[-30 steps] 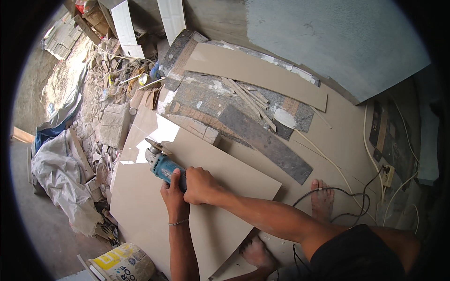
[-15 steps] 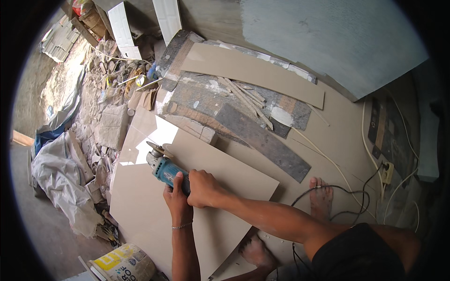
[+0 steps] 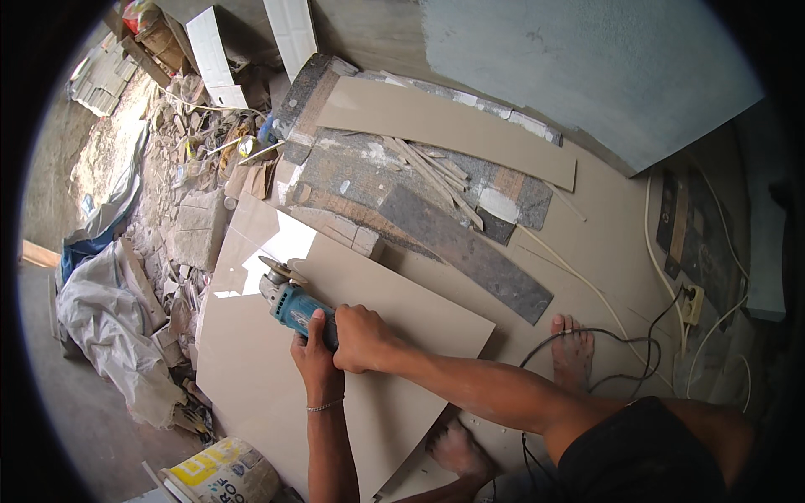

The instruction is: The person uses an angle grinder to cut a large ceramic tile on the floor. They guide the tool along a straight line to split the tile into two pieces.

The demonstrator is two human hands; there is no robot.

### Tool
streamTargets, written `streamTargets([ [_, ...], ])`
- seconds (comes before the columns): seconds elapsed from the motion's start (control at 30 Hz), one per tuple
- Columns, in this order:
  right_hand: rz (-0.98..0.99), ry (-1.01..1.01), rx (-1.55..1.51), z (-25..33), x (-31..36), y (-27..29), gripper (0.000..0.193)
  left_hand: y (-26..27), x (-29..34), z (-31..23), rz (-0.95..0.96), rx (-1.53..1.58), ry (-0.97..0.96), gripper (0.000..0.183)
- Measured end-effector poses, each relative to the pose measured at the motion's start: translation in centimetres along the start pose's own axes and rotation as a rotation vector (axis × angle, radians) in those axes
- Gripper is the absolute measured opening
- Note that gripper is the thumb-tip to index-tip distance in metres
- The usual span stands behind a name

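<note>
A blue angle grinder [image 3: 295, 312] with a grey metal head is held over a large beige tile [image 3: 394, 331]. Its thin round disc [image 3: 283, 269] sits above the tile's far left part, near a bright patch of reflected light; whether it touches the surface I cannot tell. My left hand [image 3: 319, 362], a bracelet at its wrist, grips the body from below with the thumb along the side. Wrapped round the rear end is my right hand [image 3: 362, 337], close against the left one.
Beyond lie a long cut tile strip [image 3: 444, 126], thin offcuts [image 3: 436, 178] and a dark grey strip [image 3: 465, 251]. Rubble [image 3: 201, 226] and a white sack [image 3: 109, 327] fill the left; a bucket [image 3: 222, 474] stands near. A black cord [image 3: 616, 338] runs by my foot to an outlet block [image 3: 693, 304].
The grinder and both hands keep almost the same place over the tile. The disc looks slightly turned and is seen more broadly now. The whole view has shifted a little.
</note>
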State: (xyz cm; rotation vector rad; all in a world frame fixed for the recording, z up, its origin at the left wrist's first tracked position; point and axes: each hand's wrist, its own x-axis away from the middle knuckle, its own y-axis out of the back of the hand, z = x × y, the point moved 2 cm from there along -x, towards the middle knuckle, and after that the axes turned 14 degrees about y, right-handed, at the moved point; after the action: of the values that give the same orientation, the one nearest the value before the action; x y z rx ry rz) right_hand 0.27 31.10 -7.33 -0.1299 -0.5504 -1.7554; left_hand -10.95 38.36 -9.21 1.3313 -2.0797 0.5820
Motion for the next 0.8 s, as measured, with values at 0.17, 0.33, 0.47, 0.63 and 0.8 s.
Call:
streamTargets([
  [0.17, -0.027, -0.001, 0.007, -0.4, 0.7, -0.2, 0.039, -0.3, 0.5, 0.4, -0.009, -0.002, 0.009, 0.026],
  [0.33, 0.003, 0.007, -0.001, -1.1, 1.3, -0.2, 0.039, -1.0, 1.6, 0.8, -0.019, -0.014, -0.001, 0.027],
  [0.47, -0.017, 0.013, 0.0, -1.3, 2.0, -0.2, 0.038, -1.3, 2.1, 1.2, -0.017, 0.014, 0.016, 0.029],
  [0.63, -0.007, 0.011, -0.005, -1.5, 2.2, 0.0, 0.041, -1.2, 2.1, 1.5, -0.011, 0.011, 0.014, 0.03],
  [0.8, 0.005, 0.0, -0.01, -1.4, 2.0, 0.0, 0.045, -1.1, 1.9, 1.3, -0.009, -0.002, 0.004, 0.03],
])
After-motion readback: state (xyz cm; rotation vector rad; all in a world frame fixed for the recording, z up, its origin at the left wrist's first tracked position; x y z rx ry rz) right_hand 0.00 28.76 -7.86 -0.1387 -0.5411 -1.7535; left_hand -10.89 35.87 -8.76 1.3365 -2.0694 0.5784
